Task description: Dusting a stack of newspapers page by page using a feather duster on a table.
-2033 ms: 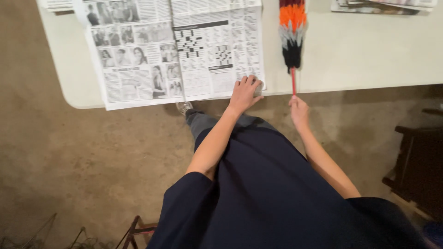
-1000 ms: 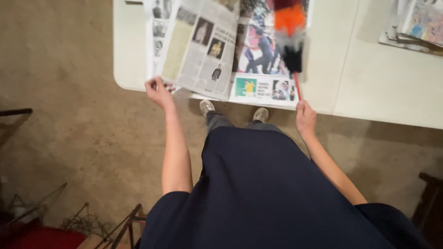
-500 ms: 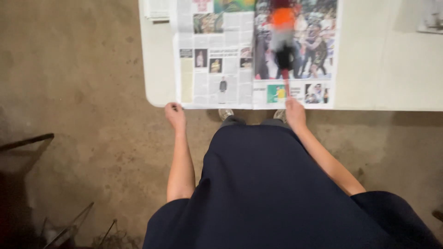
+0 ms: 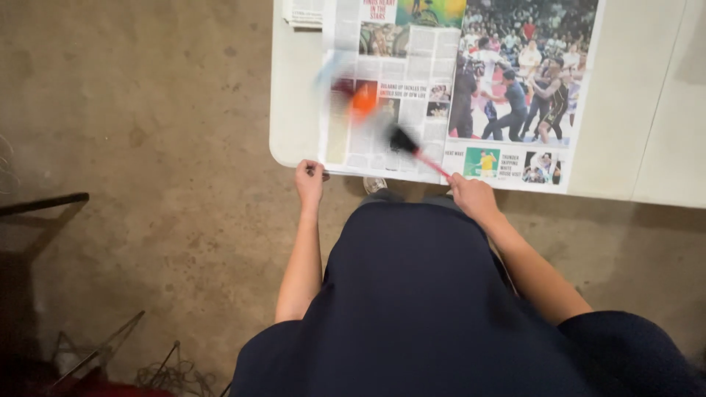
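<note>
The right hand (image 4: 474,198) is closed around the thin red handle of a feather duster (image 4: 401,140), whose blurred orange and black head lies over the open, colour-printed newspaper (image 4: 515,95). The left hand (image 4: 309,182) pinches that paper's near left corner at the edge of the white surface (image 4: 640,147).

A folded paper (image 4: 303,12) lies on the white table (image 4: 647,147) above bare concrete floor (image 4: 147,110).

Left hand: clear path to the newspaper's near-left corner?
Probably yes. The left hand already sits at the table edge by the newspaper corner, nothing between; the duster in the right hand sweeps further in.
</note>
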